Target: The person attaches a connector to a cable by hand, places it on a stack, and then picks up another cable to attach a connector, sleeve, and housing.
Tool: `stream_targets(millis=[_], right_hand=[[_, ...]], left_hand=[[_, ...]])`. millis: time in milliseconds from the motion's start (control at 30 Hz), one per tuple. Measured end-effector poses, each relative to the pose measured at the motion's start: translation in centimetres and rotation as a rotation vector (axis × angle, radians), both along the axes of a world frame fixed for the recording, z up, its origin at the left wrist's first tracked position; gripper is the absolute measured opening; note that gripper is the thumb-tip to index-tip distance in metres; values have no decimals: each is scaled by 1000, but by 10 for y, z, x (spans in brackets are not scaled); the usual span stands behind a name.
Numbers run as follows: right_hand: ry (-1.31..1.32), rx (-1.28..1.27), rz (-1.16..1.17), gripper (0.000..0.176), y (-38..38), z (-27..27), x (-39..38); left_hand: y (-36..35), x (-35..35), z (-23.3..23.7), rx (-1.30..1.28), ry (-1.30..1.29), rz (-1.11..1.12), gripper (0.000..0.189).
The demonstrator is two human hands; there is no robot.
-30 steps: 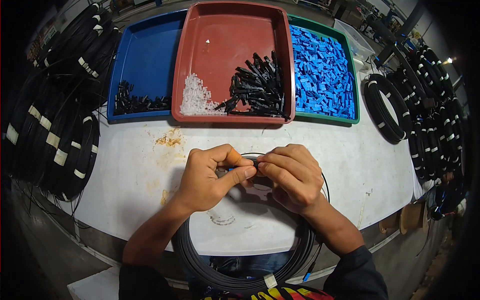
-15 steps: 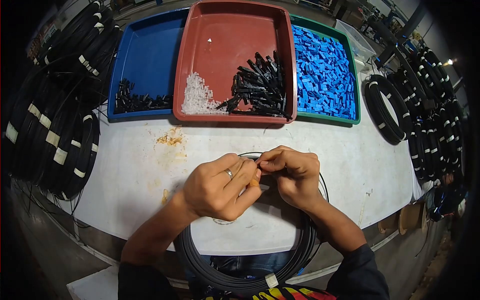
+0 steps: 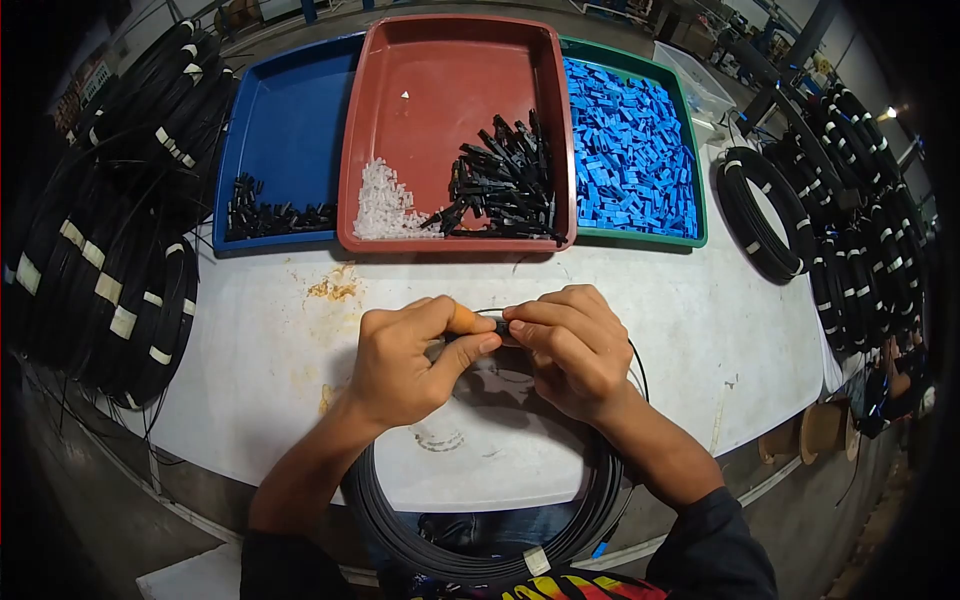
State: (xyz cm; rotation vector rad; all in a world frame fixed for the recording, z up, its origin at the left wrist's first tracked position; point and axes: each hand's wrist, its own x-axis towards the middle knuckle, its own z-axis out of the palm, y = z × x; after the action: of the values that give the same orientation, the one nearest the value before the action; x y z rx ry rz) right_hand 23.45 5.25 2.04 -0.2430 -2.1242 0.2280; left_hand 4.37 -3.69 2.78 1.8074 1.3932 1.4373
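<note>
Dead centre over the white table (image 3: 250, 380), a small black connector piece (image 3: 498, 327) sits pinched between both hands. The left hand (image 3: 410, 360) comes in from 8 o'clock, thumb and forefinger clamped on its left end, an orange cover (image 3: 465, 318) showing on one fingertip. The right hand (image 3: 575, 345) closes from 4 o'clock with its fingertips tight on the other end. Most of the piece is hidden by the fingers. A thin black cable runs from the pinch into a big black cable coil (image 3: 480, 560) that hangs off the table edge at 6 o'clock, with a pale tape band on it. Up at 12 o'clock is the red tray (image 3: 450, 90), holding a heap of black connector parts (image 3: 500, 185) and, beside it, a small pile of white bits (image 3: 385, 205). At 11 is the blue tray (image 3: 290, 110), with a few black pieces (image 3: 270, 215). At 1 is the green tray (image 3: 640, 240), packed with blue parts (image 3: 625, 140). Taped coils are stacked at 9 o'clock (image 3: 110, 240), with more at 3 o'clock (image 3: 860, 220).
</note>
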Motion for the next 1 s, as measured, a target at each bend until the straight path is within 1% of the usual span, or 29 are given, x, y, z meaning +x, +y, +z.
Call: stream_targets(millis=[33, 67, 100, 133, 200, 233, 300, 333, 400, 433, 500, 633, 700, 733, 800, 833, 900, 933, 1000], right_hand=[[22, 53, -13, 25, 1, -3, -1], [44, 106, -25, 26, 2, -5, -2], [44, 104, -23, 26, 1, -4, -2], [35, 132, -35, 25, 0, -2, -2], [24, 159, -44, 24, 0, -2, -2], [24, 148, -48, 23, 0, -2, -4], [22, 136, -49, 22, -1, -2, -5], [8, 117, -37, 22, -1, -2, -5], [-8, 97, -24, 22, -2, -3, -4], [-9, 93, -14, 21, -1, -4, -4], [-12, 91, -3, 21, 0, -4, -3], [-9, 106, -3, 20, 0, -4, -3], [2, 117, -5, 20, -2, -3, -4], [2, 104, -10, 21, -2, -2, -4], [4, 91, -17, 22, -3, -1, -4], [-13, 83, -22, 23, -4, -1, -3], [-30, 76, -27, 25, -4, -1, -2], [-32, 77, -38, 25, -3, -1, -3], [-33, 77, -49, 26, -3, -1, -2]], left_hand=[[0, 0, 0, -2, -1, 1, 11], [-1, 0, -1, -126, -155, -38, 12], [-1, 0, -1, -248, -310, -78, 13], [0, -1, -3, -249, -310, -77, 13], [3, -3, -9, -326, -498, -174, 15], [4, -4, -9, -327, -498, -172, 15], [5, -4, -8, -410, -597, -218, 14], [5, -2, -10, -410, -599, -216, 14], [5, 0, -13, -320, -439, -145, 15], [5, 0, -13, -320, -441, -144, 15], [5, -2, -10, -167, -221, -83, 17], [1, -2, -9, -240, -215, -69, 20], [4, 3, -8, -287, -437, -58, 19], [4, 3, -9, -287, -436, -58, 19], [4, 4, -12, -240, -529, -85, 18], [3, 2, -10, -241, -529, -85, 18], [0, -2, -3, -97, -169, -42, 17], [0, -2, -5, -97, -170, -42, 17], [-1, 0, -10, -137, -374, -52, 15]])
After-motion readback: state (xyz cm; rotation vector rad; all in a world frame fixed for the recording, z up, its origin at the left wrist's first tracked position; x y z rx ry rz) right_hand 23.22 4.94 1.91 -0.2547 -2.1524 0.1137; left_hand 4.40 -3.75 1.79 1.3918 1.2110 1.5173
